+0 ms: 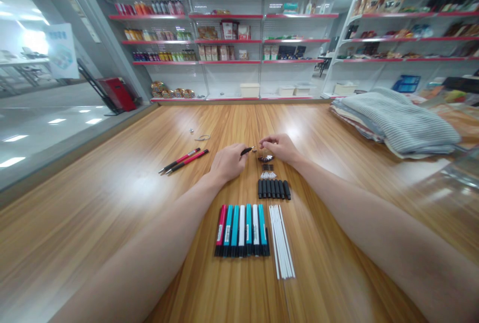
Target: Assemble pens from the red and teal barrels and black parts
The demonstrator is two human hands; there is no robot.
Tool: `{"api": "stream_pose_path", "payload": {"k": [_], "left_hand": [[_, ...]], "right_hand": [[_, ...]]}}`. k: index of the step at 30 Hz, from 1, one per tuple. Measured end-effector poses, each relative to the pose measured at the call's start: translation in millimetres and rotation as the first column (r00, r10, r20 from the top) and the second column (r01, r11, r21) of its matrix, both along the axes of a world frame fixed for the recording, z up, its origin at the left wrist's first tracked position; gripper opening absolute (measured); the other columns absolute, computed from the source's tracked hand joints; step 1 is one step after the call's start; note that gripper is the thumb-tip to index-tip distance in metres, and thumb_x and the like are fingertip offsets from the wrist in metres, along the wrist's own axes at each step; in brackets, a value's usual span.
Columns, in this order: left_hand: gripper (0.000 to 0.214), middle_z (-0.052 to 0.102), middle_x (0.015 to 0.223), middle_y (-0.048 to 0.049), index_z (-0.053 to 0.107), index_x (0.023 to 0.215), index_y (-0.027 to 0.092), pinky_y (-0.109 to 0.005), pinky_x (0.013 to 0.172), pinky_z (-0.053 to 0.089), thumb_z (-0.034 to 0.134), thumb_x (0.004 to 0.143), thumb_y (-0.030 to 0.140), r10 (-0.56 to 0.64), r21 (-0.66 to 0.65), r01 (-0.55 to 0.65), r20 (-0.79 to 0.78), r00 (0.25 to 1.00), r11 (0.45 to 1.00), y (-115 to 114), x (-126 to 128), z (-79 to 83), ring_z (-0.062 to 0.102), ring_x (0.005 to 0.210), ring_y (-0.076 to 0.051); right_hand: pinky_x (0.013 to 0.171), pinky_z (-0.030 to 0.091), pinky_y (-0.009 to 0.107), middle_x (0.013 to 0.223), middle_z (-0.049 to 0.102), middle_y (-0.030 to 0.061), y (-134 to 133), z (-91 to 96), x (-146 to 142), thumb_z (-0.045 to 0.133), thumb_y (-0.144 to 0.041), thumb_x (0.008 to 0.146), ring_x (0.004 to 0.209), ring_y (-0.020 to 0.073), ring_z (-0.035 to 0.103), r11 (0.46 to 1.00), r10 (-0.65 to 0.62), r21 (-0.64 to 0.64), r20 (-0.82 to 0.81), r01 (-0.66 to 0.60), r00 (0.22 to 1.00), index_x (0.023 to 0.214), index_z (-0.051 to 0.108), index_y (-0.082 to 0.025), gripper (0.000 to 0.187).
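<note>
My left hand (228,161) is closed around a black pen grip (246,151), which points right. Something small and pale shows at the grip's end. My right hand (280,146) hovers just to the right, thumb and fingers pinched together; what they hold is too small to make out. Under it lies a cluster of small shiny pen parts (266,158). Nearer to me are small dark pieces (268,167), small white pieces (268,175) and a row of black pen grips (274,189). Pen barrels (242,226) in red, blue and white line up beside white refills (281,243).
Two red-and-black pens (183,161) lie left of my left hand. Beyond them is a small loop-shaped item (202,138). Folded cloths (400,118) are stacked at the right. Stocked shelves (228,41) stand behind the wooden table (112,183).
</note>
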State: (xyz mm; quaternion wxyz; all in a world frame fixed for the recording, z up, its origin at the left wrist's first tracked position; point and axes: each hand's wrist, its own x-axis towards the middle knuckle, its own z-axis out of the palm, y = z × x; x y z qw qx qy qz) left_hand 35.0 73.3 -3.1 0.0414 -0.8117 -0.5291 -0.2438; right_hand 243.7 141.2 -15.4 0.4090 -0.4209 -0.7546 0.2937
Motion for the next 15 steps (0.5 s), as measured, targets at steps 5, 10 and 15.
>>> {"api": "stream_pose_path", "payload": {"k": [5,10,15], "left_hand": [[0.025,0.070,0.103,-0.0054,0.060,0.111,0.026,-0.030,0.070,0.045,0.044,0.092,0.031,0.008,-0.031,-0.008,0.000,1.000,0.999,1,0,-0.8,0.064,0.093,-0.024],[0.029,0.070,0.102,-0.0060,0.056,0.118,0.027,-0.032,0.072,0.046,0.044,0.092,0.034,0.064,-0.122,-0.065,-0.011,0.998,0.990,5,0,-3.0,0.066,0.093,-0.025],[0.029,0.070,0.102,-0.0056,0.054,0.119,0.028,-0.034,0.073,0.048,0.045,0.091,0.035,0.051,-0.136,-0.050,0.007,0.999,0.989,7,0,-4.7,0.066,0.093,-0.026]], "right_hand": [[0.087,0.050,0.030,0.098,0.073,0.0023,7,-4.8,-2,0.052,-0.028,0.084,0.094,0.0167,0.067,0.999,0.030,0.028,0.068,-0.032,0.997,0.106,0.068,-0.021,0.029],[0.096,0.046,0.036,0.099,0.073,0.0010,12,-9.8,-3,0.050,-0.029,0.087,0.104,0.0174,0.064,0.998,0.062,-0.013,0.111,-0.061,0.992,0.117,0.062,-0.024,0.033],[0.097,0.046,0.037,0.098,0.073,0.0006,13,-12.5,-2,0.051,-0.030,0.088,0.104,0.0181,0.064,0.999,0.046,-0.005,0.113,-0.045,0.993,0.116,0.063,-0.025,0.031]]}}
